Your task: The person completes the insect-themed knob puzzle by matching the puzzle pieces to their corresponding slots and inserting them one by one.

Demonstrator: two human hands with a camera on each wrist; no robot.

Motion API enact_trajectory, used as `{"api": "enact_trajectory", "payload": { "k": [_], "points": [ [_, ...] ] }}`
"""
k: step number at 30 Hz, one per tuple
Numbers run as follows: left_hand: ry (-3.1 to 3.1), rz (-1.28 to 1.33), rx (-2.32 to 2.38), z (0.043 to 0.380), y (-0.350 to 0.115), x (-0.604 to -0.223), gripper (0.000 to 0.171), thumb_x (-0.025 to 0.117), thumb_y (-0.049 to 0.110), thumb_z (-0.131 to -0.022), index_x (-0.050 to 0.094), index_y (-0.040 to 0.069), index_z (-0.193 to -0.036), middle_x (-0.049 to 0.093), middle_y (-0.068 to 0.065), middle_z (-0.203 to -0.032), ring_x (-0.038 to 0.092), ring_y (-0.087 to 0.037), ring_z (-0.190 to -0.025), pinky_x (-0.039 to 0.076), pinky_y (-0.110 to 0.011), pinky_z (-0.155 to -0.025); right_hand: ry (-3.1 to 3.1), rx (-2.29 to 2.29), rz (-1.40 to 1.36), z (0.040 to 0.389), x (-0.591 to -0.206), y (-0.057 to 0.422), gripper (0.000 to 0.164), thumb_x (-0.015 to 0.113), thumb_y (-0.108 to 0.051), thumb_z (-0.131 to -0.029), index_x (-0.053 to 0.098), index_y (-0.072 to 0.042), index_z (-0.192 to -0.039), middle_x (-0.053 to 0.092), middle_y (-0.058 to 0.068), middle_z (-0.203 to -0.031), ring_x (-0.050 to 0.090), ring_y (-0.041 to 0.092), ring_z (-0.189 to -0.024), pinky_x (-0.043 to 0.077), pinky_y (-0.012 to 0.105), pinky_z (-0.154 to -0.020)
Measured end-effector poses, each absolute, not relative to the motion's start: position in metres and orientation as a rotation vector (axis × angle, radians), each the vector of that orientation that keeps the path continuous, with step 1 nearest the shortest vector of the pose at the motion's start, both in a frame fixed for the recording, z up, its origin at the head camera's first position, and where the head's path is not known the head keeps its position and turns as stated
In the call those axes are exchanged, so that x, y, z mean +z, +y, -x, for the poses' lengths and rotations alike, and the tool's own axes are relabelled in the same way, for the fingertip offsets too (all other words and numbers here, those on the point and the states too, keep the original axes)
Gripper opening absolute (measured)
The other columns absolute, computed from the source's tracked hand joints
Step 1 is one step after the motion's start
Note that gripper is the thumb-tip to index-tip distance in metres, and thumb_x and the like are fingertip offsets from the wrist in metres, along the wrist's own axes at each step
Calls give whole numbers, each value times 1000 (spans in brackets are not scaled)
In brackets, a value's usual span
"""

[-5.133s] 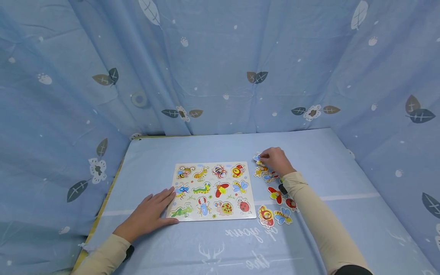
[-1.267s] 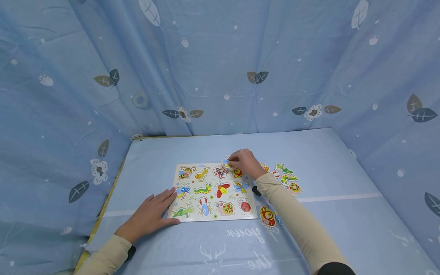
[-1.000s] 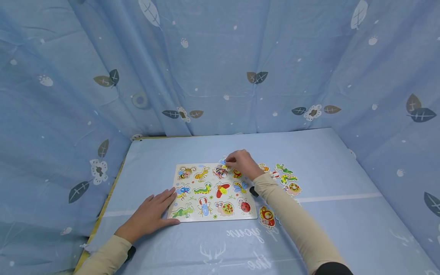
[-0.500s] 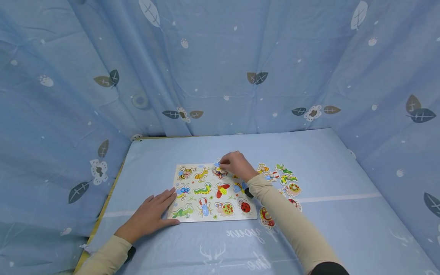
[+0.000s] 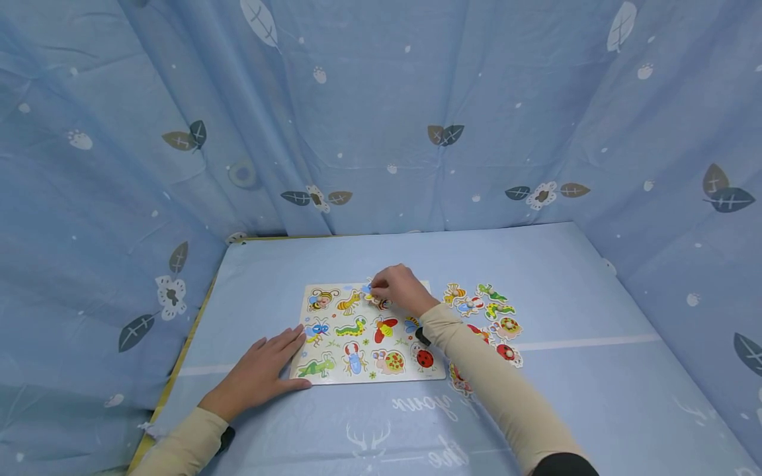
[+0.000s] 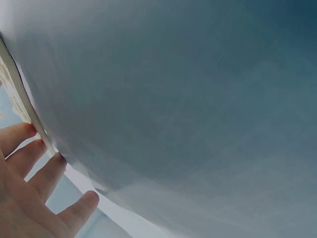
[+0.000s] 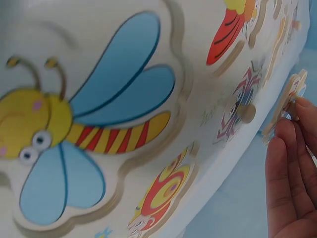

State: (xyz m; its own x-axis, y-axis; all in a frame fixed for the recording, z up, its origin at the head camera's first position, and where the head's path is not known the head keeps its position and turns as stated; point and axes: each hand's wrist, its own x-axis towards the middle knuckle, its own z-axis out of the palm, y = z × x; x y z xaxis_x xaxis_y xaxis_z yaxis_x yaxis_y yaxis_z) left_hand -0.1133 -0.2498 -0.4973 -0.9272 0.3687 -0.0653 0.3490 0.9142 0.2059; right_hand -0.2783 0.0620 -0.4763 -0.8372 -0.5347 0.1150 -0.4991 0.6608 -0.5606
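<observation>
A pale wooden insect puzzle board (image 5: pixel 428 374) lies on the table. My left hand (image 5: pixel 258 370) rests along its left edge, fingers spread; the left wrist view shows the fingertips at the board's rim. My right hand (image 5: pixel 401 289) pinches a blue-and-yellow insect puzzle piece (image 5: pixel 367 291) over the board's top edge. The right wrist view shows this piece (image 7: pixel 290 96) tilted between thumb and fingers, its face mostly turned away. Near it, a spider piece (image 7: pixel 237 111) with a wooden knob sits in the board. A bee piece (image 5: pixel 320 300) sits in the top left slot.
Several loose knobbed pieces lie right of the board, among them a bee (image 5: pixel 455 292), a beetle (image 5: pixel 470 305), a caterpillar (image 5: pixel 499 310), a snail (image 5: pixel 508 327) and a ladybug (image 5: pixel 508 354). The right sleeve (image 5: pixel 488 377) covers some others. A patterned blue curtain (image 5: pixel 381 119) surrounds the table.
My right hand has taken the blue-and-yellow puzzle piece from the loose pile and carried it left, along the board's top edge. The left hand has hardly moved.
</observation>
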Motion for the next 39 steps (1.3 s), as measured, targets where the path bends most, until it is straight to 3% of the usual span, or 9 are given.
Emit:
{"api": "enact_trajectory", "payload": {
  "k": [13,39],
  "points": [
    [2974,-564,288,114,-251,-499,100,67,75,-84,44,11,-158,38,-6,-167,41,-34,-152,37,-68,-115,2754,-894,954,278,-480,46,11,74,-19,-98,83,-14,-101,79,-5,-93,69,3,-80,57,20,-73],
    [2972,-566,268,115,-251,-500,102,64,78,-84,44,12,-158,38,-5,-167,41,-33,-152,38,-69,-114,2702,-899,1052,269,-485,14,9,75,-20,-97,84,-17,-95,77,-11,-87,66,-1,-77,55,19,-73]
  ]
}}
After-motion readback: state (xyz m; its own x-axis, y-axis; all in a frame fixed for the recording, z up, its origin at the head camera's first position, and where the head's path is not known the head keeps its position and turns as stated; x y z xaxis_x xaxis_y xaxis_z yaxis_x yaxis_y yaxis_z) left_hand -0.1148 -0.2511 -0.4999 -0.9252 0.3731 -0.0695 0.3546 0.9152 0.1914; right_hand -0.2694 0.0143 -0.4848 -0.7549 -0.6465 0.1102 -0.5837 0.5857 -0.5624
